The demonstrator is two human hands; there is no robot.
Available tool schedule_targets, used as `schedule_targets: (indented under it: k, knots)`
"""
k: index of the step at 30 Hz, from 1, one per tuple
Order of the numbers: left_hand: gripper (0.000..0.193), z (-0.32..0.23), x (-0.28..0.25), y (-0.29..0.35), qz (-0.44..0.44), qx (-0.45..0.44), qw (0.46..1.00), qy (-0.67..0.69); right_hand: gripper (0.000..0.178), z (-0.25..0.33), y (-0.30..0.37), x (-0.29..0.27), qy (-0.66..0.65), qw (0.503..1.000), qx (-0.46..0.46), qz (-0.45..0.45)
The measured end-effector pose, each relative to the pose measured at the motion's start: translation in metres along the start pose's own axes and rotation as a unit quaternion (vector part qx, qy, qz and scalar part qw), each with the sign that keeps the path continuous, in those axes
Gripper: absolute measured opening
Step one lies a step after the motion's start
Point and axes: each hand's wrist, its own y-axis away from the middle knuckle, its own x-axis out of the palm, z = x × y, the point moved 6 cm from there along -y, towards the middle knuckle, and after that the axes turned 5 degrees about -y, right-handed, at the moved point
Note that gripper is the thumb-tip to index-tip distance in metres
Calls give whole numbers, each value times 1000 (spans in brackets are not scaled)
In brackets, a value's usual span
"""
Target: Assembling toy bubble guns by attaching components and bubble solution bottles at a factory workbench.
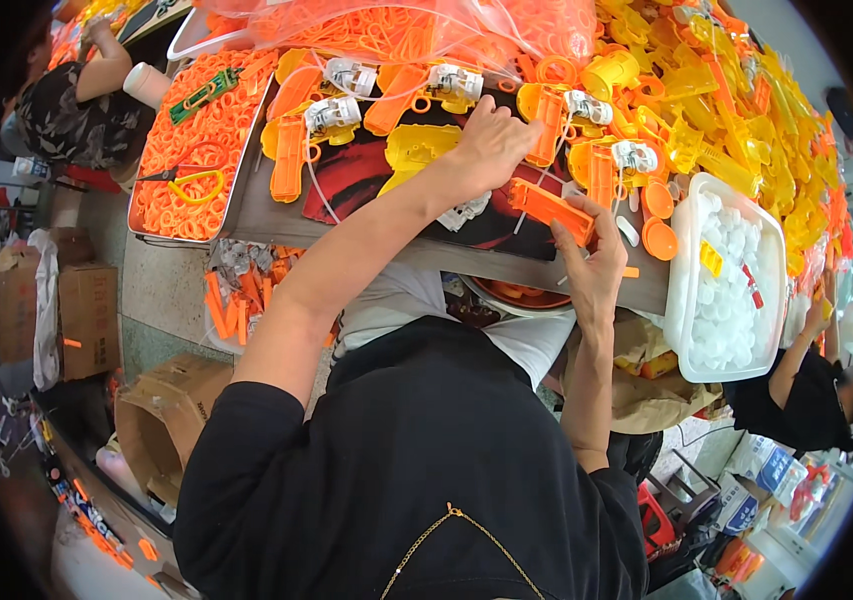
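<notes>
My right hand (594, 262) grips a long orange plastic shell (550, 211) between thumb and fingers, at the table's front edge. Across the table, my left hand (492, 148) has its fingers curled together, close beside an orange-and-yellow toy assembly (546, 125) with a white motor unit. What these fingers hold, if anything, is hidden. Similar assemblies, one of them an orange-handled toy body (289, 160), lie to the left with thin white tubes. A yellow shell half (416, 148) rests on the dark red mat, partly under my left forearm. Another assembly (602, 172) lies just beyond my right hand.
A tray of orange rings (171, 190) at left holds scissors (196, 184) and a green tool (205, 95). On the right stands a white tub (684, 300) of translucent caps. Yellow parts (716, 110) are heaped at back right. Other people sit at both sides.
</notes>
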Motion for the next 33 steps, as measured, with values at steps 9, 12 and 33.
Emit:
schedule_targets:
  k: [9, 12, 33]
  knots:
    - [16, 29, -77, 51, -178, -106, 902, 378, 26, -7, -8, -1, -146, 984, 82, -64]
    - [18, 3, -88, 80, -183, -70, 870, 453, 25, 4, -27, 6, -133, 985, 54, -96]
    - [68, 13, -52, 161, -171, -314, 832, 425, 33, 32, 32, 62, -6, 995, -102, -21]
